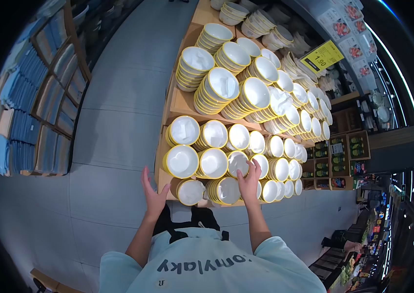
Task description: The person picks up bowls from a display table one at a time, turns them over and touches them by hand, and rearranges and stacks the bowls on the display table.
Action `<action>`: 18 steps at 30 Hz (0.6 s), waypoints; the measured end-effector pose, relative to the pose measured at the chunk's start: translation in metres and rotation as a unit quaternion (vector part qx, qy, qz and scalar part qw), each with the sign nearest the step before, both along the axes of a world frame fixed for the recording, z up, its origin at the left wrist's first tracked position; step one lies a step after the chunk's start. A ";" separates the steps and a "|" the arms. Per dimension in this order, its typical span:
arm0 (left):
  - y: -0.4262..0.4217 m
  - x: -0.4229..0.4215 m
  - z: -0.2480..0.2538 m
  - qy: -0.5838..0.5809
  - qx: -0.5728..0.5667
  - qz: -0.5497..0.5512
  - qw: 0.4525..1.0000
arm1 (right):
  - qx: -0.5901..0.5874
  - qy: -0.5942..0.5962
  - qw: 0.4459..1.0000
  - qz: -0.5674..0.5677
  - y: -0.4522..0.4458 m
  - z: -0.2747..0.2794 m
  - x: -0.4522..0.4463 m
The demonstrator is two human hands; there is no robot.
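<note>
Stacks of white bowls with yellow rims fill a wooden display stand in front of me. My left hand point(154, 194) is held up at the stand's left corner, thumb and fingers apart, with nothing in it. Nearest to it are a front-row bowl stack point(190, 192) and the stack behind that one point(181, 161). My right hand point(249, 179) is over the front rows with its fingers spread, beside a bowl stack point(238, 163) and another front stack point(228, 190). Whether its fingertips touch a rim, I cannot tell. White paper lies inside several bowls.
The wooden stand point(166, 108) rises in steps toward the back, with taller bowl stacks point(217, 90) on the upper level. A yellow price sign point(322, 56) reads 1.90. Shelves of folded blue cloth point(24, 119) stand at left across the grey floor point(114, 93). Shelves with jars point(321, 166) are at right.
</note>
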State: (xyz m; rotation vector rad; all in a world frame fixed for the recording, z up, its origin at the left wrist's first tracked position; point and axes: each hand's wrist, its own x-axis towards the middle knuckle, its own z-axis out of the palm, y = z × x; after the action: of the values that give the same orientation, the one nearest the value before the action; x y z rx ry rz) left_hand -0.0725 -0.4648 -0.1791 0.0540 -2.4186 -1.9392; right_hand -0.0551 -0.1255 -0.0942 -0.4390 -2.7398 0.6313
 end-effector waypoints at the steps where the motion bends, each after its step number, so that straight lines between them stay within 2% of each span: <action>1: 0.002 -0.001 -0.002 0.036 -0.005 0.032 0.999 | 0.006 0.004 1.000 -0.018 0.017 -0.004 0.005; 7: 0.027 -0.014 0.038 0.148 -0.005 0.105 0.983 | 0.044 -0.015 0.999 0.010 0.075 -0.032 0.020; 10: 0.047 -0.016 0.059 0.170 -0.030 0.084 0.981 | 0.058 -0.025 0.997 0.048 0.085 -0.034 0.016; 12: 0.061 -0.013 0.076 0.197 -0.036 0.072 0.977 | 0.098 -0.096 0.989 0.055 0.088 -0.036 0.016; 14: 0.075 -0.014 0.088 0.225 -0.040 0.058 0.972 | 0.081 -0.107 0.990 0.045 0.091 -0.039 0.015; 18: 0.100 -0.006 0.094 0.212 0.015 0.022 0.977 | 0.083 -0.118 0.989 0.031 0.091 -0.041 0.018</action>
State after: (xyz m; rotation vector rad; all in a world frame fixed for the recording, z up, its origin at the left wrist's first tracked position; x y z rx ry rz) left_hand -0.0786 -0.3645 -0.0846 -0.2758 -2.0916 -1.7502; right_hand -0.0372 -0.0347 -0.1350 -0.4126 -3.0101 0.3812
